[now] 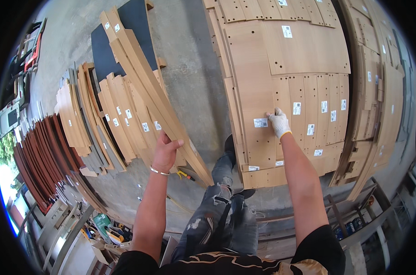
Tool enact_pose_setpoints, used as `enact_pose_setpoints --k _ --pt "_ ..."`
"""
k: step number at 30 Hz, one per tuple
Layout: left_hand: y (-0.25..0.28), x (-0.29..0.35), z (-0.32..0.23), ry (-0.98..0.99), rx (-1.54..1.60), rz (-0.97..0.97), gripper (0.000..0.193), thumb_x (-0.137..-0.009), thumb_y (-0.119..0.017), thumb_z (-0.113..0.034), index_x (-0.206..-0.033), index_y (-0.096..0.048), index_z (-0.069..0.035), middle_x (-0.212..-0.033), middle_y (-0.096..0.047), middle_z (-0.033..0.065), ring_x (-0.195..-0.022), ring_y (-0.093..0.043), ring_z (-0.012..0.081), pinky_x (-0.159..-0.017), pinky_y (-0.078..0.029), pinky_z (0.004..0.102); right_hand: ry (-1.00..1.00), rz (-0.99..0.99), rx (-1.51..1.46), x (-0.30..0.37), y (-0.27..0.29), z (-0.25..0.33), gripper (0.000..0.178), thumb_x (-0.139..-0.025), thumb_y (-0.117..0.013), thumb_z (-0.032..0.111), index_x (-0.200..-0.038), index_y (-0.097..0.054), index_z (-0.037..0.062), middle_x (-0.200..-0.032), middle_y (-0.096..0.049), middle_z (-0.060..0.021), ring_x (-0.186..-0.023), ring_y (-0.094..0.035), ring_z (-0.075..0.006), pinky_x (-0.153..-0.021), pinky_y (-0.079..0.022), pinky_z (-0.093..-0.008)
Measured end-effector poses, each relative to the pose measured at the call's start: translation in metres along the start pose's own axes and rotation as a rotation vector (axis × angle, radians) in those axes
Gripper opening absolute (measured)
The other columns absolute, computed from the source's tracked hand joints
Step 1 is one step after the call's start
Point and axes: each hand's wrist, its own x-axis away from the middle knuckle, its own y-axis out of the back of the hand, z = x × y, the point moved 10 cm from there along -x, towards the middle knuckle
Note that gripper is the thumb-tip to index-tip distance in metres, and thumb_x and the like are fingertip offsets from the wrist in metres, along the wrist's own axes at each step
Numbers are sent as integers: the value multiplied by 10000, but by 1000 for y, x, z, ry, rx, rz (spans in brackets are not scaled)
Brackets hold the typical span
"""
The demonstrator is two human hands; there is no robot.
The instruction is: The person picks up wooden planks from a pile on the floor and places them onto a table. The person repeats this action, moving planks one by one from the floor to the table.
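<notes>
My left hand (165, 151), bare with a bracelet at the wrist, is closed on the edge of a long narrow wood-grain board (146, 87). The board slants from the far left toward my legs, with another strip alongside it and labels at its far end. To the right, my right hand (279, 123) wears a white knit glove and rests on a stack of light wood panels (249, 59). Its fingers are curled at a seam between panels, beside a white label (260, 123); what they pinch, if anything, is hidden.
Shorter labelled boards (121, 110) lie at left over a dark sheet (102, 50). Farther left are reddish-brown strips (47, 156). A second panel stack (368, 91) stands at right, a metal frame (377, 215) below it. A yellow-handled tool (185, 175) lies near my left wrist.
</notes>
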Motion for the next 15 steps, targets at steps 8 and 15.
enact_pose_setpoints --k 8,15 --pt "-12 -14 -1 66 31 58 528 -805 -689 41 -1303 -520 -9 -1171 -670 83 -1082 -649 222 -972 -505 374 167 58 752 33 -11 75 463 -903 -665 237 -1354 -593 163 -1266 -628 -181 -1162 -602 -356 -1013 -488 -436" --pt "-76 -17 46 154 101 230 554 -826 -688 -21 -1342 -501 55 -1258 -644 173 -1209 -608 308 -1076 -462 443 46 643 -360 135 -55 93 688 -905 -721 158 -1523 -424 96 -1372 -588 -116 -1176 -562 -166 -1000 -473 -305"
